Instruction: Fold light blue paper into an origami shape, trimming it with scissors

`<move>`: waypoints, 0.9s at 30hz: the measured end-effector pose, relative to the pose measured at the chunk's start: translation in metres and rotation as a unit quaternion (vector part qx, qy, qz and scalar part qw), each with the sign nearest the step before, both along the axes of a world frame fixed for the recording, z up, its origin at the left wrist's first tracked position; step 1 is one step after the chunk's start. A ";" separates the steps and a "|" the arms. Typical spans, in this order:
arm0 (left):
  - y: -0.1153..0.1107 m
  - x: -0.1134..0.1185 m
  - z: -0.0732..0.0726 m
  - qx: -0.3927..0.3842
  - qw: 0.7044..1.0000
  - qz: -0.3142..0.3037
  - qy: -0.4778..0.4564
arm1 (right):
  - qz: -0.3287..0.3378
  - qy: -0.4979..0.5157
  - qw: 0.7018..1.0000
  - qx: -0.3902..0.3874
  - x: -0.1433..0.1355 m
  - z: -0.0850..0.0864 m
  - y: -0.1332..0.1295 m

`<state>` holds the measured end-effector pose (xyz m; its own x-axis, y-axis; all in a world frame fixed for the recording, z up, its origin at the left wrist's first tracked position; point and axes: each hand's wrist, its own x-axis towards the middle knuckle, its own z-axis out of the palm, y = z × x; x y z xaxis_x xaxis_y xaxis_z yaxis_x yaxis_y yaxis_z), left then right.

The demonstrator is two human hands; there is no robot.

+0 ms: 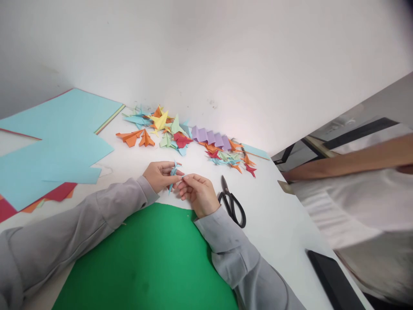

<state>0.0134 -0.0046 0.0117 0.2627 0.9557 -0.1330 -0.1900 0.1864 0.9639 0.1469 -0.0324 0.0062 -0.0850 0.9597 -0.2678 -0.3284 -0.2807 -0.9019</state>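
Observation:
A small light-blue folded paper plane (173, 172) is between my two hands, above the far edge of a green sheet (151, 258). My left hand (159, 176) is closed on its body, fingers behind it and thumb in front. My right hand (200, 193) pinches the plane's right tip between thumb and forefinger, the other fingers curled under. Black-handled scissors (231, 202) lie just right of my right hand, points away from me. Beyond my hands are two orange paper planes (130, 137) and a pile of coloured folded planes (160, 120).
Large light-blue paper sheets (51, 155) cover the left of the white table (274, 241), with red and orange paper under them. A purple pleated paper strip (211, 137) lies by the wall. At the right edge is a black phone-like slab (335, 280). A person in pale clothes (355, 206) is at right.

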 end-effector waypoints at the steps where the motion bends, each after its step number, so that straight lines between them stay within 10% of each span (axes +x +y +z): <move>1: 0.000 0.000 0.000 0.003 1.000 -0.004 0.000 | -0.001 0.000 1.000 0.001 0.000 0.000 0.000; 27: 0.001 0.002 0.001 0.004 1.000 0.030 -0.001 | -0.041 -0.011 0.999 0.008 -0.003 -0.002 -0.001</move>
